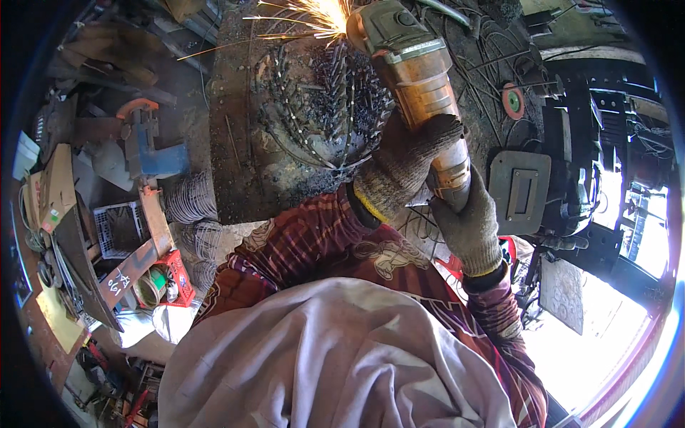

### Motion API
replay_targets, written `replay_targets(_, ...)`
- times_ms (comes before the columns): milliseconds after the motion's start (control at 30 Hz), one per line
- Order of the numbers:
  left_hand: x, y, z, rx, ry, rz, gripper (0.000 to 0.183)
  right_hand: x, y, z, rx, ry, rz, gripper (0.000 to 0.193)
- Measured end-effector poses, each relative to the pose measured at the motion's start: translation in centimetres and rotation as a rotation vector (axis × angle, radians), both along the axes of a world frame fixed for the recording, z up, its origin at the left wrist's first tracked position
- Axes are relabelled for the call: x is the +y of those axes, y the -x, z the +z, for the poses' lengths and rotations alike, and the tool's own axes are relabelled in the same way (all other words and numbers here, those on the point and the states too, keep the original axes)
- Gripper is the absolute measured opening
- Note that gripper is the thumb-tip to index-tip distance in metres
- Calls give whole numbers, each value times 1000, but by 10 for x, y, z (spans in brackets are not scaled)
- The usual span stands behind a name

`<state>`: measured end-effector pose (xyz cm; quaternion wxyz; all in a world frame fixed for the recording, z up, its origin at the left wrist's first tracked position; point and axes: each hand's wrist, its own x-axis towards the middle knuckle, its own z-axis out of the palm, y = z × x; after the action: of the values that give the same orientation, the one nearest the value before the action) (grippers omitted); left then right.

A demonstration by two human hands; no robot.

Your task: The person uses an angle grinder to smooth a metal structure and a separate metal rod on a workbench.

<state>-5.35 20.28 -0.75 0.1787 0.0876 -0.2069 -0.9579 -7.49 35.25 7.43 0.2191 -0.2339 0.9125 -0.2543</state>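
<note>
An angle grinder (421, 71) with a worn orange-brown body reaches over the metal work table. My left hand (403, 160), in a grey knitted glove with a yellow cuff edge, is wrapped round the middle of its body. Closer to me, my right hand (472, 232), gloved alike, grips the rear end of the grinder. Bright sparks (325, 20) fly to the left from the grinder's head, whose disc is hidden. Left of the grinder, curved metal rods with light spots (292, 128) lie on the dark, gritty table top (232, 171), among many short dark pieces.
Thin rods and a disc with a red rim (512, 101) lie to the right, near a welding shield (519, 191). At left stand a blue vise-like tool (157, 157), wire coils (191, 196), a white crate (107, 242) and a red crate (180, 274). Grey cloth (335, 349) covers my front.
</note>
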Motion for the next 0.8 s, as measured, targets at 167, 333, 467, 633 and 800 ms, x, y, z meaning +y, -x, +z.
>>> replay_targets(167, -2, 3, -5, 12, 35, -12, 50, -3, -2, -1, 27, -17, 6, 69)
replay_targets(333, -4, 5, -6, -11, 93, 4, 49, -7, 0, 1, 53, -17, 7, 68)
replay_targets(467, -5, 5, -4, 8, 48, -9, 50, -6, -1, -2, 75, 8, 9, 68)
replay_targets(633, -2, 3, -1, 44, 15, 0, 50, 0, -1, -3, 57, 30, 13, 68)
replay_targets(800, -3, 3, -3, 30, -12, -7, 52, -4, -1, -3, 55, 36, 20, 66)
